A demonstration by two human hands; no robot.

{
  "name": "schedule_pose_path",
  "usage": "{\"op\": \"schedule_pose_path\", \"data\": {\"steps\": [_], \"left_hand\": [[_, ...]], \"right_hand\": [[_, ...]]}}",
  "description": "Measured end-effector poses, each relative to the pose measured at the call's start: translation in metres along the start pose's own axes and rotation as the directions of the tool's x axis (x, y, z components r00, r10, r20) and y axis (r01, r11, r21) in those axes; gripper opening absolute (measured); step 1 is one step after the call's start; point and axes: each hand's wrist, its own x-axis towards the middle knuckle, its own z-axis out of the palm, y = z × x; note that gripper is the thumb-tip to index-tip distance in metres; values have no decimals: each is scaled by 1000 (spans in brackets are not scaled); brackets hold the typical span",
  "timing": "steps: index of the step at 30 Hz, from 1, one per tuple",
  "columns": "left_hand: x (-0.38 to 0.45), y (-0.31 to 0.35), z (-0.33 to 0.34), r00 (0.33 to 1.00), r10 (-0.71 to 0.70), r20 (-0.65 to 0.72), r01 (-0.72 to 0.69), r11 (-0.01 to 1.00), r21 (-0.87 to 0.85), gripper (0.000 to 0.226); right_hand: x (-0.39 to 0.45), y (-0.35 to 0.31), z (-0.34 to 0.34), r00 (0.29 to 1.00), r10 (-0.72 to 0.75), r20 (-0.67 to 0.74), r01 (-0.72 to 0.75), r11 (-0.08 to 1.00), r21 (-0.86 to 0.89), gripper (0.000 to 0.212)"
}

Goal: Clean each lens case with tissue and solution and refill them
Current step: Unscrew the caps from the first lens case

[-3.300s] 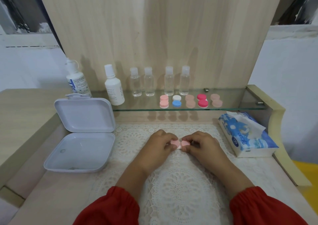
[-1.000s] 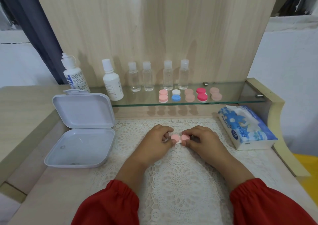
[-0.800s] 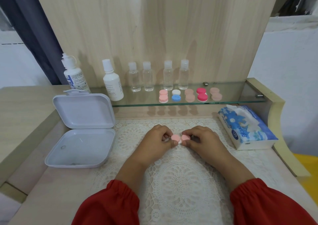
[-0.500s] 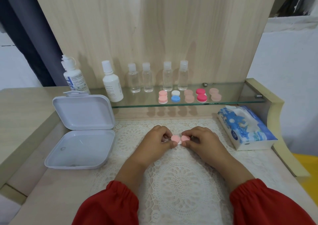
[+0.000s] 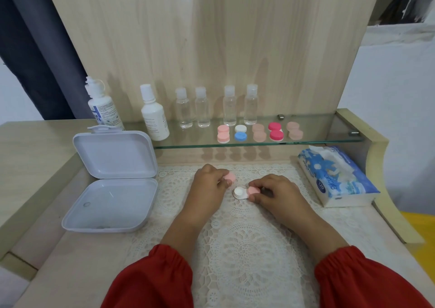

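— What sits around the hands?

— An open white box [image 5: 110, 185] to the left on the tabletop [image 5: 70, 256], a tissue pack [image 5: 336, 178] to the right, and bottles [image 5: 202, 107] and five more cases [image 5: 259, 132] on the glass shelf [image 5: 324, 131] behind.

— And the lens case [image 5: 242, 193]?

— On the lace mat [image 5: 247, 249]. The right hand [image 5: 275, 194] pinches its capped pink side; the white well lies open just beside that grip. The left hand [image 5: 209, 185] pinches the loose pink cap [image 5: 230, 178], lifted apart.
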Motion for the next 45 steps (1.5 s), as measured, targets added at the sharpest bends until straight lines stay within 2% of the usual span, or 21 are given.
{"op": "schedule_pose_path", "data": {"steps": [5, 9, 12, 13, 15, 18, 22, 28, 30, 33, 36, 39, 42, 45], "left_hand": [[9, 1, 10, 997, 11, 77, -20, 994, 106, 33], [9, 3, 3, 996, -27, 82, 27, 1000, 7, 33], [-3, 3, -10, 994, -36, 104, 51, 989, -142, 19], [-9, 3, -14, 991, -19, 134, 39, 988, -147, 17], [-18, 3, -15, 983, 5, 183, 15, 994, -105, 25], [-21, 4, -8, 986, 21, 164, -16, 999, -29, 32], [-20, 6, -3, 991, 54, 123, -52, 998, -18, 19], [-20, 4, -2, 990, 72, 121, -72, 997, -5, 17], [-20, 3, -2, 991, 69, 119, -68, 998, -10, 16], [-20, 4, -3, 991, 72, 117, -71, 997, -8, 17], [-20, 4, -3, 991, 73, 113, -73, 997, -5, 20], [-21, 4, -3, 990, 70, 120, -69, 998, -15, 17], [-20, 4, -3, 990, 72, 124, -72, 997, -7, 17], [-21, 4, -3, 990, 69, 123, -67, 998, -16, 19]], "right_hand": [[-1, -1, 0, 1000, 2, -2, -2, 1000, -4, 26], [-1, -2, -1, 1000, -7, -5, 7, 1000, -9, 27], [-2, -1, -1, 1000, -7, -2, 7, 1000, -8, 28], [-2, -2, -1, 1000, -12, -4, 12, 1000, -10, 28], [-3, -3, -2, 1000, -25, -8, 24, 999, -24, 27], [-3, -6, -3, 1000, -29, 8, 29, 997, -65, 28], [-3, -6, -3, 999, -43, 12, 44, 997, -59, 27], [-6, -9, -3, 993, -114, 28, 114, 993, -26, 28], [-8, -11, -4, 997, -73, 28, 72, 997, 10, 41], [-9, -15, -3, 999, 37, 25, -36, 998, -55, 58], [-9, -16, 0, 998, 68, -18, -69, 992, -102, 43], [-10, -12, 0, 1000, 12, -1, -12, 996, -93, 26], [-10, -12, 1, 999, 38, -8, -38, 998, -53, 41], [-9, -14, 1, 995, 91, -31, -91, 996, -14, 37]]}}
